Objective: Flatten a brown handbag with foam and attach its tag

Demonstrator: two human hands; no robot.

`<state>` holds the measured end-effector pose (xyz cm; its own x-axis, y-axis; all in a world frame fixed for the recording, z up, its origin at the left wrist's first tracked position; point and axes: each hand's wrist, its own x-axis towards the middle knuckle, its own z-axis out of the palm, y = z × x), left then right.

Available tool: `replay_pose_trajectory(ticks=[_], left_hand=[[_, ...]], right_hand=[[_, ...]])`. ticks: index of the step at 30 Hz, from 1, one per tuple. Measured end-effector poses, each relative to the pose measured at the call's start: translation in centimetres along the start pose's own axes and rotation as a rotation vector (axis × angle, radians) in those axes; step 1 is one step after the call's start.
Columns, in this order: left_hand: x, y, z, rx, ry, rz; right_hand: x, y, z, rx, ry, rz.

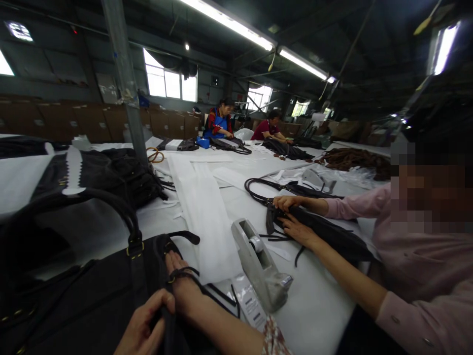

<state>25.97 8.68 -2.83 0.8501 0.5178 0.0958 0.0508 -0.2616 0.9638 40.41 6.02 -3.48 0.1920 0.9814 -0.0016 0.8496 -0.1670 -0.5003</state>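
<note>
My left hand grips the black bag; my right hand, at two o'clock, lies flat on it, a strap across its back

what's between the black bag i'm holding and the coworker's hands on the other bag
In the head view, a grey tape dispenser and a strip of white sheet lie on the table between the black bag and the coworker's hands.

Near left I see a black fabric handbag with gold-coloured metal rings, lying on the white-covered table. A grey plastic tape dispenser stands just right of it. The co-worker's sleeve at right is pale pink; far off, one person wears a blue and red top, another a dark red shirt.
</note>
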Motion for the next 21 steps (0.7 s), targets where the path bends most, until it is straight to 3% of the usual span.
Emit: replay_pose_trajectory(ticks=[4,9,11,13,16,21], left_hand=[[0.0,-0.3,0.4,0.064,0.026,0.024],[0.4,-0.4,0.6,0.212,0.524,-0.075],[0.7,-0.7,0.5,0.235,0.521,-0.101],[0.7,-0.9,0.6,0.257,0.408,-0.131],[0.1,-0.9,1.2,0.327,0.261,-0.110],[-1.4,0.5,2.7,0.432,0.251,0.036]], right_hand=[[3.7,0.4,0.8,-0.066,0.020,0.122],[5.2,1.3,0.7,-0.021,0.012,0.076],[4.6,1.6,0.3,-0.005,0.003,0.049],[2.8,1.8,-0.4,0.004,-0.025,-0.011],[-2.2,1.9,-2.3,0.044,-0.136,-0.169],[-11.7,1.8,-7.8,0.401,-0.302,-0.171]])
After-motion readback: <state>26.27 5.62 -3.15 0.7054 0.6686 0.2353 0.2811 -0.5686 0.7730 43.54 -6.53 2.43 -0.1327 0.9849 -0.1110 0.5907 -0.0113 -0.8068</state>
